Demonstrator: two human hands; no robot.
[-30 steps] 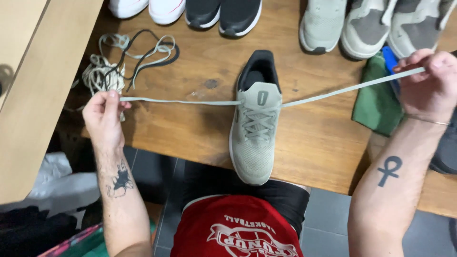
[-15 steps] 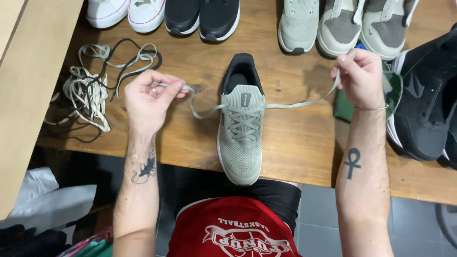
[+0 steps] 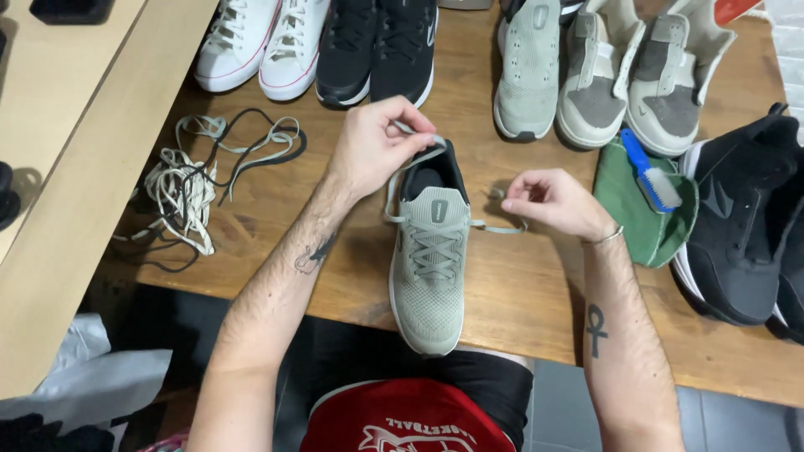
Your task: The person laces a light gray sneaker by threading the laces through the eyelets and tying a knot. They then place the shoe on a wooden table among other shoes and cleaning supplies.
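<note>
Wooden table [image 3: 536,285], laced grey sneaker [image 3: 429,268]

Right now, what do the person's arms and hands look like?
Both arms are bare, with no sleeves or gloves. The left forearm has a small dark tattoo near the wrist. The right forearm has a dark cross-shaped tattoo with a loop on top, and a thin silver bracelet circles that wrist. Both forearms are hairy.

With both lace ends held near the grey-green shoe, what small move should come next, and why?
Probably cross the two ends over the tongue to start a knot. The left hand pinches one end of the pale flat lace above the collar of the grey-green knit shoe; the right hand pinches the other end beside it, and the eyelets look fully laced.
</note>
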